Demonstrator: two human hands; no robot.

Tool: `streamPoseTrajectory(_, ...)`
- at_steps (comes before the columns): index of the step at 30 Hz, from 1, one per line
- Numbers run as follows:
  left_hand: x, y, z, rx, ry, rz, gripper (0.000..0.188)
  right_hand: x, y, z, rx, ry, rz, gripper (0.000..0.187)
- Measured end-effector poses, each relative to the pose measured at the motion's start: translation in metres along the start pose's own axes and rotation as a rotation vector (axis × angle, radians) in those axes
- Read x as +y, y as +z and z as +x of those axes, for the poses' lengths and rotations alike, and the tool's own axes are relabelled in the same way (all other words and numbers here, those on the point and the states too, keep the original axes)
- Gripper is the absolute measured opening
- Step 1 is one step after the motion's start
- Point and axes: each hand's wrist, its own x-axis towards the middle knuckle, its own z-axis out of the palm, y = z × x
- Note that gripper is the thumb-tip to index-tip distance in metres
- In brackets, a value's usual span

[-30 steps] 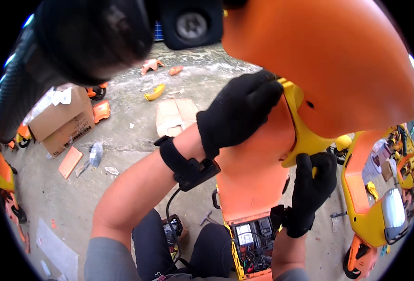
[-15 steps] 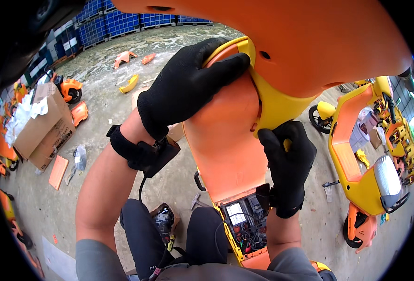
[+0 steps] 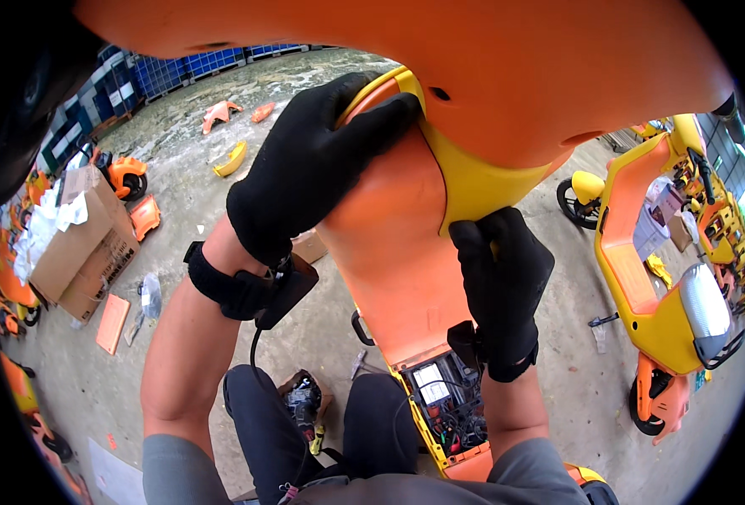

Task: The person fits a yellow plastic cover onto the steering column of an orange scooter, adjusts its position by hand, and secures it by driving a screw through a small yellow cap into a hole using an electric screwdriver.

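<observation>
In front of me is an orange and yellow scooter body. My left hand (image 3: 313,160), in a black glove, is closed over the upper edge of the yellow trim panel (image 3: 482,187), with the thumb lying across its rim. Lower down, the gloved fingers of my right hand (image 3: 505,282) pinch the panel's bottom corner. A little yellow shows between those fingers; whether it is a separate piece I cannot tell. The panel borders the orange inner leg shield (image 3: 393,202). Overhead, a large orange cover (image 3: 507,76) with a dark hole spans the view.
Below lies an open battery bay (image 3: 448,404) with wires. A power tool (image 3: 303,400) is by my legs. Another yellow and orange scooter (image 3: 633,261) stands right. At left are a cardboard box (image 3: 86,244) and loose orange panels (image 3: 113,324); blue caged tanks (image 3: 158,76) stand behind.
The gap between the yellow panel and the leg shield has narrowed, and the small hole near the lower corner no longer shows. Both hands keep their places on the panel while the view shifts slightly.
</observation>
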Motion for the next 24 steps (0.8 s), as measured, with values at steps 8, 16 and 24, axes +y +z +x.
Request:
streamPoseTrajectory(8,0.002,-0.001,-0.008,0.033,-0.056,0.032,0.028,0.014,-0.008,-0.013,-0.013,0.028,0.179,0.015)
streamPoseTrajectory(16,-0.012,-0.026,-0.001,0.009,-0.090,0.051,0.028,0.044,0.007,-0.033,0.101,0.227,0.321,0.012)
streamPoseTrajectory(24,0.012,-0.043,0.010,-0.236,0.309,1.062,0.038,0.049,0.001,-0.012,0.183,0.124,0.254,0.023)
